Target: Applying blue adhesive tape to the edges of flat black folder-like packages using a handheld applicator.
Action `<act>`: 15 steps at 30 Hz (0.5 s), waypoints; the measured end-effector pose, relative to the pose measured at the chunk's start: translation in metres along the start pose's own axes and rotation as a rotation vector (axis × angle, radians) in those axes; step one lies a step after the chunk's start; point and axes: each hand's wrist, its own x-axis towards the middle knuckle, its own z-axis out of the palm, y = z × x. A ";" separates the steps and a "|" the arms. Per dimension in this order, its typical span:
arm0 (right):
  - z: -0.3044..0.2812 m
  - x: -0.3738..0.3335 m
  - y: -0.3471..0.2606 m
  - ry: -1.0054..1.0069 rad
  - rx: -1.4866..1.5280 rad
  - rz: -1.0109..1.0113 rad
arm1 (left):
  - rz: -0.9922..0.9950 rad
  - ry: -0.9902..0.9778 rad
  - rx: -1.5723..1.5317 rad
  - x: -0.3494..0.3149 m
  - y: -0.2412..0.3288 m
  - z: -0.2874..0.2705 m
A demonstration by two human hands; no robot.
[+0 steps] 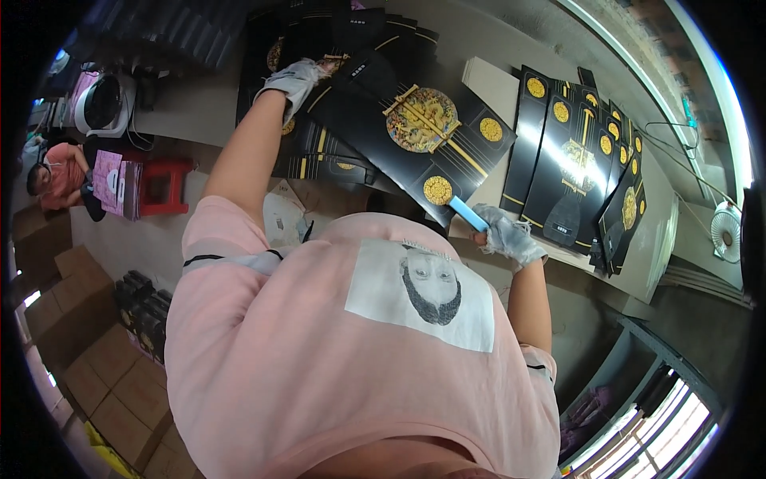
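A black printed card sheet [415, 164] with gold lines and a round colourful emblem lies slantwise in front of me, its near corner reaching past the table's edge. My left hand [297, 82], in a whitish glove with bare fingertips, is at the sheet's far left edge, fingers closed on it. My right hand [511, 238], in a worn greyish glove, is closed round a flat light-blue strip-shaped tool [469, 215]. The tool's far end meets the sheet's near corner, beside a small gold round print. Beneath the gloves, the exact finger grip is partly hidden.
More black printed sheets [562, 176] lie overlapping on the table at right; others [319, 152] are under and left of the one I handle. A white fan [724, 231] stands far right. At left, a person [60, 180] sits by a red stool [166, 188]; cardboard boxes [112, 391] stand below.
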 end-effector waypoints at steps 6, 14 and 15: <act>-0.006 -0.015 0.009 -0.001 -0.029 0.202 | -0.156 -0.168 0.123 -0.053 0.084 -0.020; -0.012 -0.013 0.045 0.047 0.607 0.334 | 0.012 -0.175 -0.078 -0.058 0.091 0.009; -0.014 -0.014 0.043 0.062 0.704 0.367 | -0.095 -0.196 -0.262 -0.059 0.091 0.011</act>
